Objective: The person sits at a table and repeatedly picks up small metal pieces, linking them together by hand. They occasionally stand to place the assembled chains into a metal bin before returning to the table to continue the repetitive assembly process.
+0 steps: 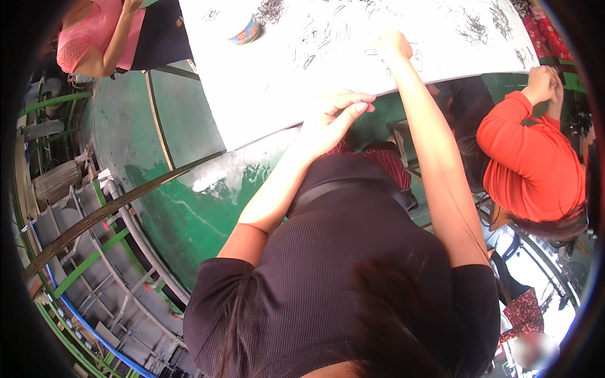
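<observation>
My right hand reaches out over a white tabletop strewn with small dark, thin, curled pieces. Its fingers are curled closed among these pieces; whatever they hold is hidden. At the near edge of the table is my left hand, palm turned inward, fingers stretched out and the thumb close beside them. Nothing shows in it. Farther off to the left on the table is a small round container with a blue and orange pattern, next to a dark heap of the same pieces.
A person in orange sits at the table on my right, hands together by its corner. Another person in pink is at the far left. Wooden poles, pipes and green bars border the wet green floor on my left.
</observation>
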